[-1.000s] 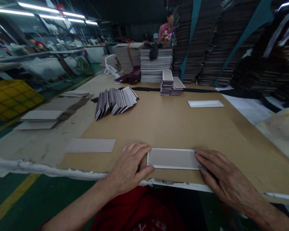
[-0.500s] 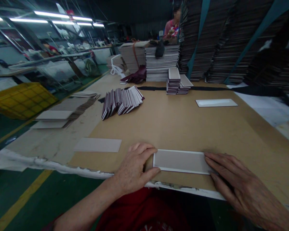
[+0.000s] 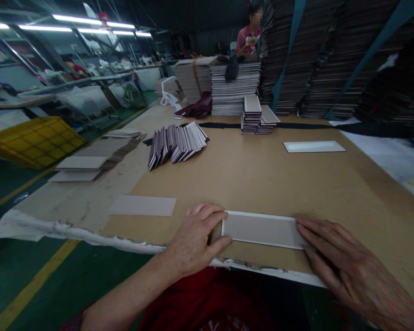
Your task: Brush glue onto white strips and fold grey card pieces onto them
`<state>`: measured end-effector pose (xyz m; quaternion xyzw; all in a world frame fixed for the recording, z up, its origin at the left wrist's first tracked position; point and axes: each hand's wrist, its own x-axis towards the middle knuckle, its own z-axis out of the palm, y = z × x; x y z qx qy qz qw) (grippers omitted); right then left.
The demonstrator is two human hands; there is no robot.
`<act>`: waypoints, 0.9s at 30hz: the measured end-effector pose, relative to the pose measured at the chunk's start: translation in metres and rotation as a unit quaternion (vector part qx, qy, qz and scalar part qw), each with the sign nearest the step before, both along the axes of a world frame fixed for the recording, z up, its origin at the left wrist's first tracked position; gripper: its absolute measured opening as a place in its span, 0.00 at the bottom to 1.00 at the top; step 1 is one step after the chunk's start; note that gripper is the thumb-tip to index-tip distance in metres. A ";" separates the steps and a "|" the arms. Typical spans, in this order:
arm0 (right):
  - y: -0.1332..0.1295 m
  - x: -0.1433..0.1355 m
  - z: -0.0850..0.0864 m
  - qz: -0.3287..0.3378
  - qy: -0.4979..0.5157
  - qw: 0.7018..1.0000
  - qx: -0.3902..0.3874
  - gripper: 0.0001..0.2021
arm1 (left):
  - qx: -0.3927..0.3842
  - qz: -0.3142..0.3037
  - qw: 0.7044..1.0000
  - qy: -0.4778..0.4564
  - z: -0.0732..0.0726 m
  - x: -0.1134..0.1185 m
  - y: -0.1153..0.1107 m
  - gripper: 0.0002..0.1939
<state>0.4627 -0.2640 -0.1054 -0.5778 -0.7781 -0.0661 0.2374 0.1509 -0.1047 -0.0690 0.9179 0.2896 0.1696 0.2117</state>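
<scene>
A flat grey cardboard strip with a white border lies on the table in front of me. My left hand holds its left end, thumb at the near corner and fingers at the far corner. At the other end, my right hand is closed on the strip, fingertips on the far corner and thumb near the lower one; its palm side is hidden. To the left lies a plain grey cardboard strip, touched by neither hand. Farther off at the right rests a dark-edged strip with a glossy white face.
A fanned row of maroon-edged strips lies beyond my left hand. Small stacked strips stand behind, before a tall board pile. Grey boards lie at left, near a yellow crate. A person is at the back.
The whole view has shifted slightly to the right. Both hands keep their places at the two ends of the bordered strip, which shows no clear movement on the table.
</scene>
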 end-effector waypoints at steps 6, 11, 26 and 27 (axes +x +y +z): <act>-0.001 0.000 0.001 -0.001 0.008 1.000 -0.004 0.23 | -0.021 -0.005 1.000 -0.016 0.003 0.000 0.002 0.20; 0.001 0.000 0.001 -0.003 0.016 1.000 -0.002 0.23 | -0.033 -0.005 0.999 -0.026 0.005 0.001 0.005 0.19; 0.000 0.001 -0.001 0.005 -0.001 1.000 0.004 0.23 | -0.004 -0.008 1.000 -0.004 0.005 0.001 0.003 0.19; 0.000 0.000 0.000 0.007 -0.009 1.000 0.005 0.23 | 0.005 -0.016 1.000 0.002 0.005 0.000 0.002 0.16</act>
